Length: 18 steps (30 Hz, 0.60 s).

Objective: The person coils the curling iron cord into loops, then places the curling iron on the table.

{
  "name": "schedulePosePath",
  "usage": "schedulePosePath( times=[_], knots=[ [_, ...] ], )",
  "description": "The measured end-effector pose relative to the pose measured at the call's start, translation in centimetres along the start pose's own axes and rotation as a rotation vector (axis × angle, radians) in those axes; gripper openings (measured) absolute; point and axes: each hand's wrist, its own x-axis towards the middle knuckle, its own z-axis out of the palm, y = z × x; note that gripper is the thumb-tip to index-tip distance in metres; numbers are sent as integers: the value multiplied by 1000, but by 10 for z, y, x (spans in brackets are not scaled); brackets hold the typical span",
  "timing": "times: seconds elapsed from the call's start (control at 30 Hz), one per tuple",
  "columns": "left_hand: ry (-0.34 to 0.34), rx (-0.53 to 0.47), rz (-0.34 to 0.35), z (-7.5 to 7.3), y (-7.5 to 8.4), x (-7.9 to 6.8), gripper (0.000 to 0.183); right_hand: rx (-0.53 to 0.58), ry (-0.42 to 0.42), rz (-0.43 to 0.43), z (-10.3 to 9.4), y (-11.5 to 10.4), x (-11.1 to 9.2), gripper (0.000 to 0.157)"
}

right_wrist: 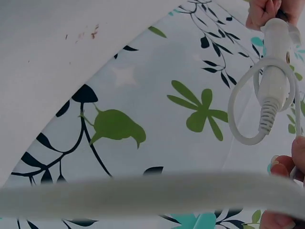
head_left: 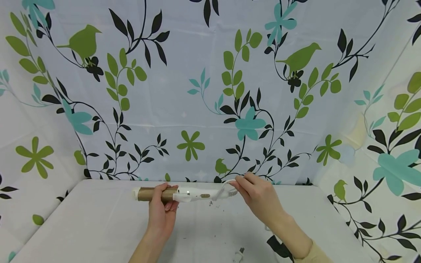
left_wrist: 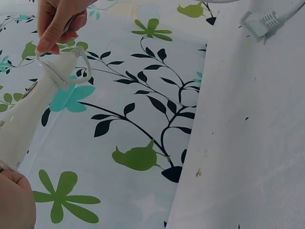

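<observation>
My left hand (head_left: 162, 213) grips the gold barrel of a curling iron (head_left: 192, 196), held level with its white handle toward the right. At the handle's end, my right hand (head_left: 261, 199) pinches the white power cord (right_wrist: 232, 107) between thumb and fingers. In the right wrist view, the cord loops around the handle just above its ribbed strain relief. A blurred length of that cord crosses the bottom of the same view. In the left wrist view, the right fingertips (left_wrist: 44, 46) are right at the cord by the handle's narrow end.
A white plug (left_wrist: 257, 25) lies on the white table (head_left: 108, 230). Small dark specks dot the tabletop. Leaf-and-bird patterned cloth (head_left: 204, 91) hangs at the back and sides. Near the right forearm is a black strip (head_left: 279, 247).
</observation>
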Motion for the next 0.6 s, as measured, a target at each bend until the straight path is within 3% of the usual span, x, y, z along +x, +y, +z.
schedulePosePath(
  times=[0.2,0.43,0.6],
  knots=[
    [-5,28,0,2,-1,-1,13,22,-28,56,2,6,0,12],
    [7,29,-17,1,0,0,12,40,-28,78,12,13,-2,42],
    [4,0,-25,0,1,0,11,89,-24,89,18,16,-4,40]
  ],
)
